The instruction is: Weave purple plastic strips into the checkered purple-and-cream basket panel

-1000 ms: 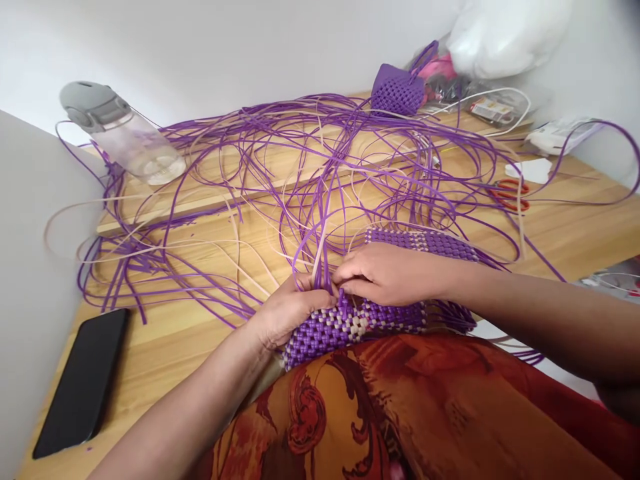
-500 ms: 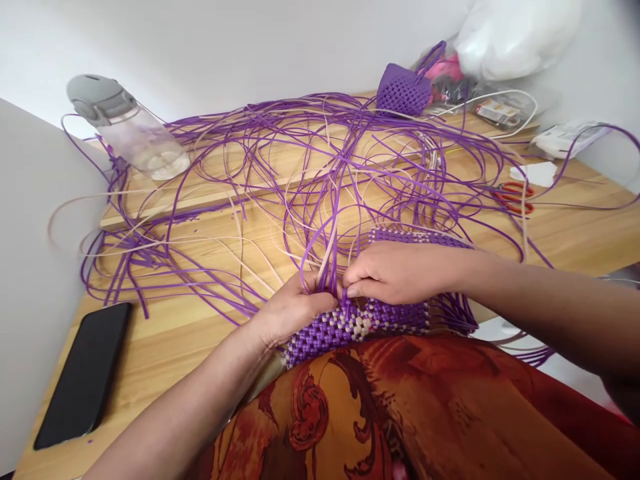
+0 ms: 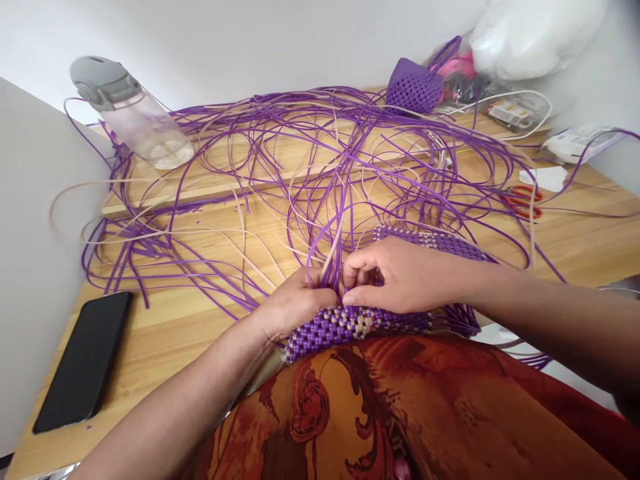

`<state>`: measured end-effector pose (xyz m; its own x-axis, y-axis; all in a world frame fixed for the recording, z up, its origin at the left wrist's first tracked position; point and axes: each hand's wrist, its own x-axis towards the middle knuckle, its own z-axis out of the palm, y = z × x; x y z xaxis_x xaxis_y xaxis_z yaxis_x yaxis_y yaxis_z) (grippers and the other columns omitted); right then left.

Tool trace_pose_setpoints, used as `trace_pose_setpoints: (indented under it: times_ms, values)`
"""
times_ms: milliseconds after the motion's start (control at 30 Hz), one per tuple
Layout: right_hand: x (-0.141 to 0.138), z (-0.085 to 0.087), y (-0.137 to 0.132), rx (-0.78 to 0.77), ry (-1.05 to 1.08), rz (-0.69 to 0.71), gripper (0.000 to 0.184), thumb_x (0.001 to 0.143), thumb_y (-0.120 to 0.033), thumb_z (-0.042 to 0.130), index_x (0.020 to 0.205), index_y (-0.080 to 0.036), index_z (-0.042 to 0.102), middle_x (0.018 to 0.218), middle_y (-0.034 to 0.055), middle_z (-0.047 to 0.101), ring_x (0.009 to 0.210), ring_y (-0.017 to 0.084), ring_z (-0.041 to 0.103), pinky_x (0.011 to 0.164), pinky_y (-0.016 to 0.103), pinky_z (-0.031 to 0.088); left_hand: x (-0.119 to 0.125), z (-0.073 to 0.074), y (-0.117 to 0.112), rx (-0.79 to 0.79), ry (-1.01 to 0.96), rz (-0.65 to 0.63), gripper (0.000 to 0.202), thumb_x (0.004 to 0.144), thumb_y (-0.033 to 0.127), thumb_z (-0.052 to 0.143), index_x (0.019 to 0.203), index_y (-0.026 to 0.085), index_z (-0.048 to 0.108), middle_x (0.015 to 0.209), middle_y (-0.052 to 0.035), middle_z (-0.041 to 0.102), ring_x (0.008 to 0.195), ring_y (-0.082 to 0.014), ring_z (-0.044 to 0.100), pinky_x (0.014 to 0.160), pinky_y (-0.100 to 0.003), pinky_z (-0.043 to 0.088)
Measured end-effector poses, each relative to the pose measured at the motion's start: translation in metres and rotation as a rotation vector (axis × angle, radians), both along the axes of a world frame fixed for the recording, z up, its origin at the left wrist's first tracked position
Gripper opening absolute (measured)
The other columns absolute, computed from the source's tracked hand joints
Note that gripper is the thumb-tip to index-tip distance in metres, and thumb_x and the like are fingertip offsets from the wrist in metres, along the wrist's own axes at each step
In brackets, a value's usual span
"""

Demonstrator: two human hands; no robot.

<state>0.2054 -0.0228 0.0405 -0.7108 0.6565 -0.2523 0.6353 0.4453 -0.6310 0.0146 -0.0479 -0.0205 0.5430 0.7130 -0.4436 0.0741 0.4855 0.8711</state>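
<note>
A woven purple and cream piece (image 3: 325,330) lies against my lap at the table's near edge. My left hand (image 3: 300,300) is closed on its upper edge and on a bundle of upright purple and cream plastic strips (image 3: 336,257). Just to the right, my right hand (image 3: 387,277) bends over the weave, thumb and fingertips at a purple strip beside the bundle. What lies between those fingertips is mostly hidden. Another woven section (image 3: 440,241) shows behind my right wrist.
Long loose purple strips (image 3: 300,133) tangle across the wooden table (image 3: 190,347). A water bottle (image 3: 145,127) and black phone (image 3: 83,360) are at left. Orange-handled scissors (image 3: 523,200), a small purple woven basket (image 3: 414,87) and a white plastic bag (image 3: 535,37) are at right.
My right hand's fingers have opened into a rounder curl and sit slightly lower on the weave. The left hand keeps its hold. The whole view has shifted slightly.
</note>
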Motion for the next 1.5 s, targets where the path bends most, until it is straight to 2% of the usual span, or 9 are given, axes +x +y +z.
trace_pose_setpoints:
  times_ms: [267,433,733,867,1067,1200,1267,1400,1500]
  values:
    - [-0.001,-0.011,0.005,-0.053,0.006,-0.012,0.009,0.076,-0.026,0.061,0.074,-0.017,0.062,0.063,-0.004,0.06,0.056,0.007,0.051,0.054,0.019,0.034,0.001,-0.001,-0.001,-0.064,0.006,-0.01,0.011,0.064,0.01,0.051,0.069,0.015,0.059,0.051,0.0056,0.048,0.043,-0.0064,0.036,0.046,-0.022,0.025]
    - [-0.005,-0.013,0.0,0.007,-0.059,-0.023,0.005,0.072,-0.021,0.061,0.069,-0.017,0.059,0.06,-0.0046,0.057,0.053,0.006,0.046,0.05,0.019,0.029,0.003,-0.004,-0.004,-0.046,0.036,0.007,0.01,0.063,0.009,0.053,0.068,0.015,0.06,0.052,0.0062,0.048,0.044,-0.006,0.036,0.047,-0.022,0.026]
    - [-0.001,-0.016,-0.016,0.188,-0.028,-0.059,0.004,0.07,-0.016,0.054,0.067,-0.017,0.055,0.054,-0.0043,0.051,0.049,0.006,0.036,0.05,0.021,0.022,0.003,-0.006,-0.002,0.15,0.005,-0.013,0.017,0.071,0.017,0.065,0.087,0.015,0.068,0.079,-0.0006,0.063,0.081,-0.017,0.059,0.079,-0.029,0.042]
    - [0.0,-0.013,-0.018,0.182,0.001,-0.106,0.004,0.069,-0.015,0.054,0.066,-0.017,0.057,0.057,-0.0036,0.055,0.05,0.006,0.039,0.051,0.021,0.024,0.0,-0.004,-0.001,0.063,-0.03,-0.005,0.021,0.07,0.019,0.069,0.09,0.014,0.068,0.079,-0.0026,0.065,0.078,-0.0177,0.06,0.074,-0.029,0.044]
    - [0.002,-0.009,-0.019,0.171,0.053,-0.129,0.007,0.073,-0.017,0.056,0.067,-0.017,0.058,0.057,-0.005,0.055,0.05,0.006,0.041,0.051,0.021,0.026,-0.002,-0.002,0.0,0.008,-0.06,0.081,0.019,0.063,0.019,0.078,0.076,0.012,0.067,0.073,-0.0019,0.063,0.065,-0.0115,0.055,0.066,-0.026,0.043]
    - [0.009,-0.011,-0.025,0.129,0.149,-0.118,0.011,0.079,-0.016,0.055,0.089,-0.019,0.061,0.069,-0.005,0.061,0.059,0.007,0.05,0.058,0.02,0.033,-0.005,-0.001,0.002,0.039,-0.038,0.041,0.017,0.063,0.021,0.078,0.072,0.012,0.066,0.069,-0.0002,0.061,0.063,-0.01,0.053,0.063,-0.024,0.041]
    - [0.014,-0.014,-0.031,0.188,0.231,-0.144,0.016,0.081,-0.019,0.057,0.097,-0.019,0.058,0.077,-0.0035,0.063,0.066,0.008,0.053,0.064,0.021,0.037,-0.006,-0.001,0.002,0.025,-0.024,0.048,0.017,0.063,0.021,0.078,0.071,0.013,0.066,0.069,-0.0002,0.061,0.062,-0.0099,0.053,0.062,-0.024,0.041]
    - [0.022,-0.023,-0.041,0.4,0.255,-0.024,0.015,0.085,-0.029,0.059,0.077,-0.017,0.06,0.074,0.0002,0.061,0.074,0.011,0.051,0.076,0.026,0.037,-0.004,-0.001,0.001,0.003,-0.021,0.075,0.015,0.062,0.018,0.077,0.069,0.013,0.065,0.065,0.0,0.062,0.059,-0.0102,0.054,0.06,-0.024,0.04]
    - [0.02,-0.03,-0.045,0.545,0.211,0.078,0.018,0.087,-0.029,0.057,0.076,-0.016,0.063,0.071,0.0018,0.06,0.073,0.013,0.049,0.076,0.029,0.038,-0.002,-0.001,0.0,-0.003,-0.039,0.086,0.015,0.061,0.017,0.077,0.069,0.013,0.066,0.064,-0.0002,0.063,0.058,-0.0107,0.054,0.06,-0.024,0.041]
